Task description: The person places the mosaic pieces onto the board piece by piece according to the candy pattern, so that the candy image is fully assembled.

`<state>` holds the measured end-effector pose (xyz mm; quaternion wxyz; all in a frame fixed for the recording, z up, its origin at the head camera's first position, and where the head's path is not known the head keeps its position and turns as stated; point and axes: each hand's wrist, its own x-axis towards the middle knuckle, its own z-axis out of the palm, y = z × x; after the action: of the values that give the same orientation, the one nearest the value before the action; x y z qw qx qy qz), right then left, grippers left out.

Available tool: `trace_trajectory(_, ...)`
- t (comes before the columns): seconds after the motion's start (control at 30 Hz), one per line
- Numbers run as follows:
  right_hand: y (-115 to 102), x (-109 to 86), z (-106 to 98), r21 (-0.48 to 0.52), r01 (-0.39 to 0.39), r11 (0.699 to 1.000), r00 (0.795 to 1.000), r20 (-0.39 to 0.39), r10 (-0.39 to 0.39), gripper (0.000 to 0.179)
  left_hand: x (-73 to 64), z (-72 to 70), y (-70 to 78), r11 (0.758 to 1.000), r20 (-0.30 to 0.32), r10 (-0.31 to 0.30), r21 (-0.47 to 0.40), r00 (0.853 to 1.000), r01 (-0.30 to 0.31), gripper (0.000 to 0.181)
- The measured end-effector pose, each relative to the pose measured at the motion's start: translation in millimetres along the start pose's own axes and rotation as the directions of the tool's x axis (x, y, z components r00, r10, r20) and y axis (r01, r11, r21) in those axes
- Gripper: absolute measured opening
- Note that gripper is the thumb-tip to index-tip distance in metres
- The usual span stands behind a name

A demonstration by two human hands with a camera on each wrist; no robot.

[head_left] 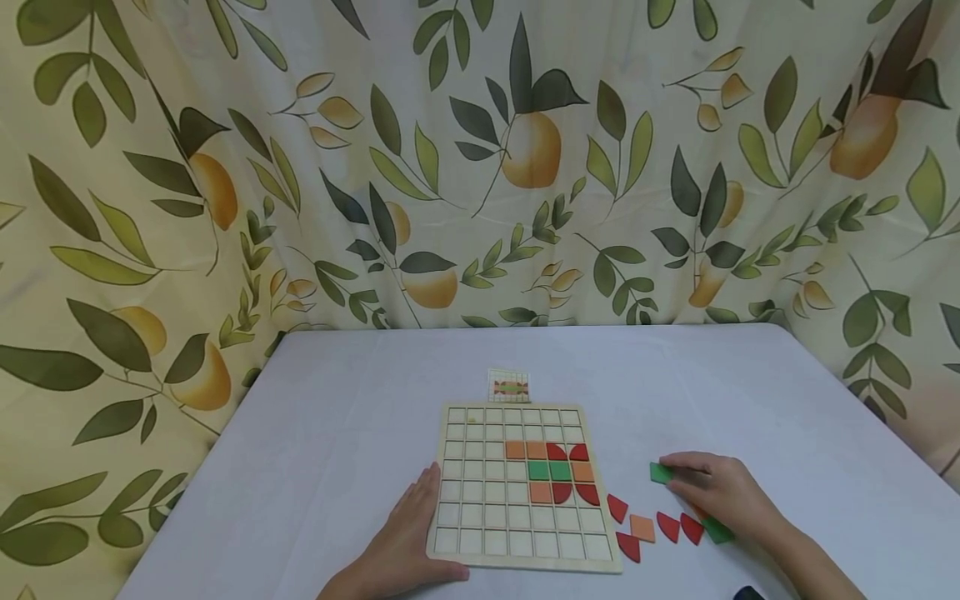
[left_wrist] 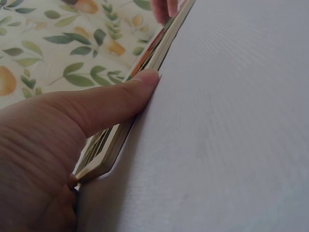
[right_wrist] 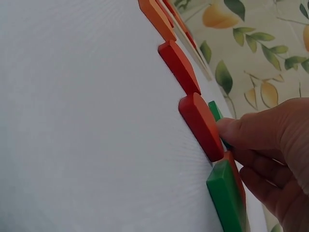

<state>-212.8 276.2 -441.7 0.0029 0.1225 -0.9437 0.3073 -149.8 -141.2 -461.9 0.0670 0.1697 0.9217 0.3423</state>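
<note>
A wooden grid board (head_left: 517,546) lies on the white table. Orange squares (head_left: 536,450), green squares (head_left: 538,471) and red quarter-circle tiles (head_left: 587,494) fill cells at its middle and right side. My left hand (head_left: 401,533) rests at the board's near left corner, fingers straight along the left edge. Its thumb (left_wrist: 123,99) lies against the near edge. Right of the board, my right hand (head_left: 727,496) pinches a green square tile (head_left: 661,472) between thumb and fingers. Another green tile (right_wrist: 227,195) lies below that hand, with an orange tile (right_wrist: 234,169) against it, partly hidden.
Loose red quarter-circle tiles (head_left: 628,547) and an orange square tile (head_left: 642,527) lie between the board and my right hand. A small pattern card (head_left: 508,387) sits behind the board's far edge. A fruit-print curtain (head_left: 480,208) hangs beyond the table (head_left: 360,400).
</note>
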Motion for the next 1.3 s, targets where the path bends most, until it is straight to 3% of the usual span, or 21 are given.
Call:
trace_trajectory(0.37,-19,11.3,7,0.031,0.017,0.999,1.0,-0.012,-0.016,0.033,-0.3,-0.6,0.4,1.0,0.0,0.005,0.008,1.0,-0.005,0.129)
trace_trajectory(1.3,-66,47.3,33,0.106,0.203,0.973,0.979,-0.046,-0.199,0.03,0.2,-0.4,0.8,1.0,0.002,-0.002,0.008,1.0,0.002,0.129)
